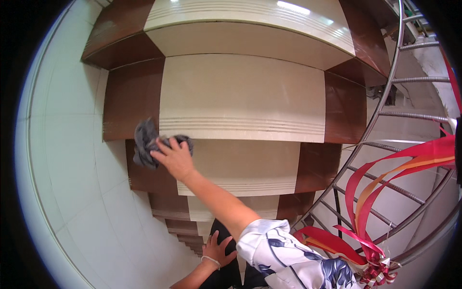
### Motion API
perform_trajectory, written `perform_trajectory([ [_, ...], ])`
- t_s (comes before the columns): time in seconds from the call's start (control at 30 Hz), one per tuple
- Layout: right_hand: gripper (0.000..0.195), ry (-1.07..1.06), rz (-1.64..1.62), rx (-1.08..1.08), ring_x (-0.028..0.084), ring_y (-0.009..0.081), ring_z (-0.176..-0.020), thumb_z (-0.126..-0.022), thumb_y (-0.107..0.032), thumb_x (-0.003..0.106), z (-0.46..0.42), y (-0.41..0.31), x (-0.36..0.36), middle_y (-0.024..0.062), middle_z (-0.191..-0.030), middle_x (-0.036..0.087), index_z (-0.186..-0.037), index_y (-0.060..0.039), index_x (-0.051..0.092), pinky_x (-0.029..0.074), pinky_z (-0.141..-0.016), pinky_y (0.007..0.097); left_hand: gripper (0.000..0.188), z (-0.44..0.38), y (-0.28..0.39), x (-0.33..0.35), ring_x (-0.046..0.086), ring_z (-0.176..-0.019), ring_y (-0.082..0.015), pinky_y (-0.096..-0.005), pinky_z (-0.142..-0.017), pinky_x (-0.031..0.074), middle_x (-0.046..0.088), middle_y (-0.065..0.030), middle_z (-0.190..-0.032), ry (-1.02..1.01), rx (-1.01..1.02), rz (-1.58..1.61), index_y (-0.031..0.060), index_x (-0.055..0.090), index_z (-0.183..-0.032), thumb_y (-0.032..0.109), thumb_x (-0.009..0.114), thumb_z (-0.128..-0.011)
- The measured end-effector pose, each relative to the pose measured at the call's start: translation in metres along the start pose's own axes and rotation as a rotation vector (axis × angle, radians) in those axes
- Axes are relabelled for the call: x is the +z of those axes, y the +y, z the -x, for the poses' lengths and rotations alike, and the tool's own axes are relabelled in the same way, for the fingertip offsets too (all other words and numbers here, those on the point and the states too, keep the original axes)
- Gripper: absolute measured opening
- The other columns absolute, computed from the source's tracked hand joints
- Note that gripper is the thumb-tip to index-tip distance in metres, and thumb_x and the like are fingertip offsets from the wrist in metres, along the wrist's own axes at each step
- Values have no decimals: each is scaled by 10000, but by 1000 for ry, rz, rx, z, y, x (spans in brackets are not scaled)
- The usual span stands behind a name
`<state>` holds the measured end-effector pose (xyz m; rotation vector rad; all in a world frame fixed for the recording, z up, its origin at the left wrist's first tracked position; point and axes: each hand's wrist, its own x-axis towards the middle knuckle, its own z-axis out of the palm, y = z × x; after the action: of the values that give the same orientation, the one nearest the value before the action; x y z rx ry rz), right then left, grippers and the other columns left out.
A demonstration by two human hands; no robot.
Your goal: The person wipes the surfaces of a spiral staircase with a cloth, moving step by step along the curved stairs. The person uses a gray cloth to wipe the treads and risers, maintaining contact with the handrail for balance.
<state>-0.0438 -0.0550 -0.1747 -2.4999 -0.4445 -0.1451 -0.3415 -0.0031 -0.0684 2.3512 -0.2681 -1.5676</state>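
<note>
My right hand [175, 159] presses on a crumpled dark grey cloth [145, 144], its fingers spread over the cloth's right part. The cloth lies at the front edge of a stair step with a cream tiled middle [242, 94] and brown ends, at the left brown end [131, 97]. Lower down, my left hand [218, 249], with a pale bracelet at the wrist, rests with spread fingers on my dark-trousered leg [225, 269] and holds nothing.
More brown and cream steps [238, 162] run down below and up above. A white tiled wall [68, 144] borders the left side. A curved metal railing [384, 97] stands at the right, with red and orange ribbons [364, 202] tied to it.
</note>
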Motion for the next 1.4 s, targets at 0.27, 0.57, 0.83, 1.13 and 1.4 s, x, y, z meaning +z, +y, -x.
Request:
perform_trajectory([
  [0.27, 570, -436, -410, 782, 604, 342, -1204, -763, -57, 598, 217, 26, -25, 160, -1275, 654, -1318, -185, 631, 492, -987, 456, 490, 12, 37, 45, 492, -1303, -367, -519, -1050, 422, 525, -162, -1423, 426, -39, 79, 223, 695, -1216, 450, 695, -782],
  [0.57, 423, -132, -1059, 1562, 678, 237, -969, -810, -173, 762, 546, 121, -120, 92, -1088, 711, -1193, -15, 678, 533, -871, 390, 390, 60, 32, 152, 503, -1234, -365, -498, -972, 451, 535, -151, -1369, 769, -1, 8, 217, 706, -1161, 346, 703, -793],
  [0.83, 562, 220, -905, 1715, 710, 312, -970, -778, -172, 860, 703, 134, -102, 174, -1127, 700, -1225, 63, 614, 585, -847, 492, 610, 117, -14, 219, 421, -1304, -476, -592, -1020, 411, 326, -228, -1537, 667, -124, 37, 278, 517, -1417, 407, 652, -836],
  [1.13, 582, -201, -1007, 1518, 670, 245, -953, -717, -115, 873, 629, 55, -110, 107, -1124, 693, -1215, -2, 593, 533, -877, 387, 651, 188, -61, 352, 61, -1457, -613, -770, -1078, 197, 78, -232, -1661, -181, -144, -36, 374, 546, -1421, 580, 669, -815],
  [1.4, 522, -246, -907, 1100, 643, 207, -972, -736, -147, 815, 489, -31, -39, 115, -1100, 680, -1186, 12, 605, 507, -892, 349, 591, 178, -155, 366, 174, -1476, -503, -712, -1077, 247, 219, -79, -1664, -355, -53, 84, 471, 484, -1436, 687, 529, -887],
])
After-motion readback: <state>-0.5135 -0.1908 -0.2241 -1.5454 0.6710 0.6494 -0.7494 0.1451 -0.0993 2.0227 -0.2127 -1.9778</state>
